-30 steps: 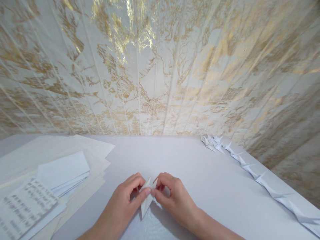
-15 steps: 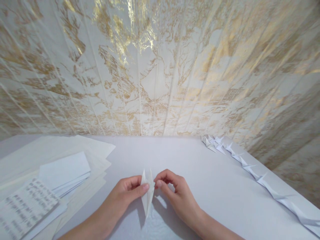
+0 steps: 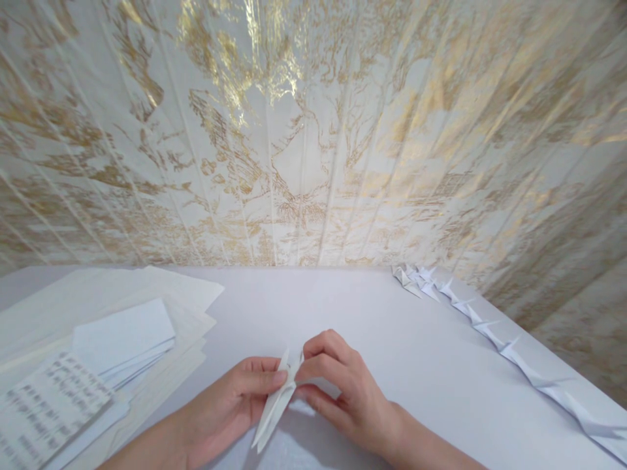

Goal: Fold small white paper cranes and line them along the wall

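While the left hand (image 3: 245, 398) is closed on the folded paper (image 3: 275, 414), its thumb lies flat on the near face and its other fingers are tucked behind, so the hold is a firm-looking pinch. The folded paper is white and narrow, and it slants across the gap between the two hands — one pointed end above the left thumb, the longer end reaching down toward the wearer, its tip split in two.

At the opposite edge, the right hand (image 3: 337, 391) has its fingers curled and their tips against the upper part of the folded paper. Its thumb sits just below those fingertips, with only a small space showing between them; whether a flap is pinched there, I cannot tell.

Under and around the grip is the pale table (image 3: 304, 307), with shadows falling close below both hands. Well to the left of the grip, large cream sheets (image 3: 181, 294) lie spread out, with a stack of smaller white sheets (image 3: 122, 326) on top and a page with writing (image 3: 49, 405) nearer the wearer. Well to the right — along the table's edge — runs a line of folded paper shapes (image 3: 482, 323). Beyond the grip, behind the table, rises a white and gold patterned cloth (image 3: 304, 143).
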Demonstrator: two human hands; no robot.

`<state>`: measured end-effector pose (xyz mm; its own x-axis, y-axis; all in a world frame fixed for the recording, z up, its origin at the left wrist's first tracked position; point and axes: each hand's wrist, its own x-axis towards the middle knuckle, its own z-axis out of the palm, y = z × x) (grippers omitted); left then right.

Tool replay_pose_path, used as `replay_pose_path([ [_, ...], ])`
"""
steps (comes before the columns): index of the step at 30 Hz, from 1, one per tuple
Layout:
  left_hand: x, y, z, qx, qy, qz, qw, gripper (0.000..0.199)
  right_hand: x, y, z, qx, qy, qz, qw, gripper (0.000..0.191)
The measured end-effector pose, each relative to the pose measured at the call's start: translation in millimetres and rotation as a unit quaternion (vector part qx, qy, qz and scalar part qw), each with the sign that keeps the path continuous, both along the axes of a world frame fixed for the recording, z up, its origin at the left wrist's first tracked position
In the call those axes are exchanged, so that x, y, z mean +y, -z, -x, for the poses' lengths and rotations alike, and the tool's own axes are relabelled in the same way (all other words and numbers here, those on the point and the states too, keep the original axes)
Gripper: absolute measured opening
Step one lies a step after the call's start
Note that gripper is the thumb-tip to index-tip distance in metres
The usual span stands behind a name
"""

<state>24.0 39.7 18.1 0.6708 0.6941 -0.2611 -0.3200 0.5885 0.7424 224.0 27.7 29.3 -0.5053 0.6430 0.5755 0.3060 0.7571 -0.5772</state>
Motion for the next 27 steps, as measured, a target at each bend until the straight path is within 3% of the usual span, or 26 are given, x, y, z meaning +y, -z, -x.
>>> replay_pose_path([
  [11,-1,-2.1,0,0.032,0.021,0.037,0.999,0.022,-2,-0.9,3,0.004,-0.009,-0.002,1.000,0.013],
  [16,-3,-4.3,-1,0.029,0.042,0.038,0.998,0.025,-1,2.1,4,0.035,-0.018,-0.051,0.998,0.022],
  [20,-3,-1.3,-1,0.029,0.042,0.032,0.998,0.026,-2,1.7,4,0.030,-0.025,-0.062,0.997,0.018],
  [24,-4,4.2,-2,0.025,0.013,0.004,1.000,0.025,-2,3.9,4,0.020,-0.001,-0.032,0.999,0.009],
  [27,-6,4.2,-6,0.036,-0.031,-0.019,0.999,0.026,-2,8.1,5,0.039,0.042,0.002,0.998,0.017],
])
